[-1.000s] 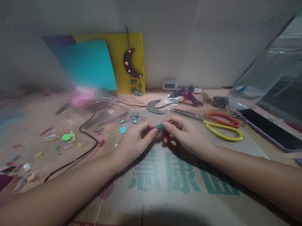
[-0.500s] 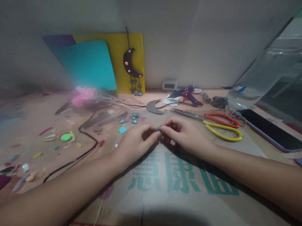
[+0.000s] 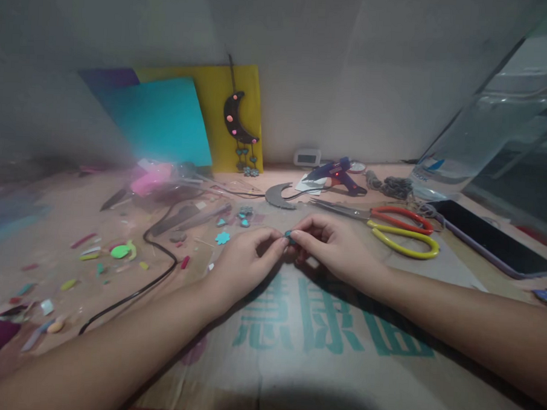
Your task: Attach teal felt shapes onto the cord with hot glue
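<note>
Between my two hands is a small teal piece [image 3: 289,235], mostly covered by fingertips, so its exact shape cannot be made out. My left hand [image 3: 248,258] pinches it from the left with thumb and forefinger. From the right, my right hand [image 3: 333,244] grips it the same way. Left of the fingers lies a blue flower cutout [image 3: 222,238], with small blue heart pieces [image 3: 221,222] behind it. A grey crescent moon cutout [image 3: 278,196] rests beyond my hands.
Scissors [image 3: 403,232] with red and yellow handles lie at right, beside a phone [image 3: 489,238]. Behind are a glue gun [image 3: 336,173] with a red light and grey yarn [image 3: 394,186]. A decorated crescent hanging [image 3: 235,120] leans on yellow board [image 3: 205,105]. A black cord [image 3: 133,292] and scraps lie left.
Both hands stay almost in place, still pinching the small teal piece, and slightly more of it shows. The whole view has shifted a little.
</note>
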A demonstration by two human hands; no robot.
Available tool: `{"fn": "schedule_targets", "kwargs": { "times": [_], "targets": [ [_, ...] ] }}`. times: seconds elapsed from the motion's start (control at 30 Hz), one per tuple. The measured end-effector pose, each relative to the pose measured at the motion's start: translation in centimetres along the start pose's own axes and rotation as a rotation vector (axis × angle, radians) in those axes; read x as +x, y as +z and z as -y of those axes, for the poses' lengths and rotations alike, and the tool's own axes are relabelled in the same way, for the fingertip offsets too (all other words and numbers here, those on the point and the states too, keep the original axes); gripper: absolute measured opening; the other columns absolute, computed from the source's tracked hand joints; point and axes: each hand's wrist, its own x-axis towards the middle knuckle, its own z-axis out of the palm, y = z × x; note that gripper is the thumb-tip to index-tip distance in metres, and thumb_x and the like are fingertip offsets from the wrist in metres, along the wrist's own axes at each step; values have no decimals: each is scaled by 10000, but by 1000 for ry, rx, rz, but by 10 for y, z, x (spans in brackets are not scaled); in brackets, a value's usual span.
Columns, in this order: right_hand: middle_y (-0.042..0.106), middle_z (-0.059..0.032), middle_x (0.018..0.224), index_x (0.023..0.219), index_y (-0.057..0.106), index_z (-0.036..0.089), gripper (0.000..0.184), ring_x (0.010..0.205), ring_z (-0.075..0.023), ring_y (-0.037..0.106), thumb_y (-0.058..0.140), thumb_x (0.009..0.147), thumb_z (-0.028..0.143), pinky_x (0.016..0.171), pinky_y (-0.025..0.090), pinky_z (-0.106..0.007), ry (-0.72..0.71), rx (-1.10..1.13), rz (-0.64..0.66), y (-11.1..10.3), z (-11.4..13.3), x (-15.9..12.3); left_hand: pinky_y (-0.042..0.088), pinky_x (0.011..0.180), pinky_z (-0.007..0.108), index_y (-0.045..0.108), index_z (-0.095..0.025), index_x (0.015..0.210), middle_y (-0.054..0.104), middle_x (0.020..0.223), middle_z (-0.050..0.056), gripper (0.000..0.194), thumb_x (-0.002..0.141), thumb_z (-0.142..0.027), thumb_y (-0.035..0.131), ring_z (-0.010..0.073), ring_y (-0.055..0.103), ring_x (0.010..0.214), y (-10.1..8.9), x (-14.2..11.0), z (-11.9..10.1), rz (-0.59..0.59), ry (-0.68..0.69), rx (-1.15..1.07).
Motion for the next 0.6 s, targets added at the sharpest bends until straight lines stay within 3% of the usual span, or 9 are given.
{"fn": "schedule_targets", "kwargs": {
  "times": [0.23,0.3,0.43,0.6],
  "targets": [
    [627,5,581,798,595,172,252,465,-102,569,528,900,392,389,363,-185,66,56,40,-1,3,-1,457,671,250,645,-182,869,699,820,22,203,919,-321,506,154,630,736,0,0,-1,-41,-30,-54],
    [638,-2,617,818,605,172,282,479,-99,568,502,913,416,412,385,-192,49,79,23,-2,4,-1,459,667,249,633,-184,855,689,803,16,186,913,-312,510,149,623,718,0,0,-1,-44,-34,-69],
    [632,11,669,923,594,183,207,557,-120,601,614,843,372,440,417,-197,35,87,-13,-2,2,0,455,628,238,619,-180,835,679,796,21,175,906,-299,513,146,615,710,0,0,0,-41,-46,-55],
    [619,14,643,840,597,178,148,531,-111,575,620,825,323,441,414,-201,45,28,19,2,-2,3,447,608,231,638,-177,853,685,811,28,189,904,-316,520,146,614,711,1,0,2,-26,-46,-9]
  ]
}}
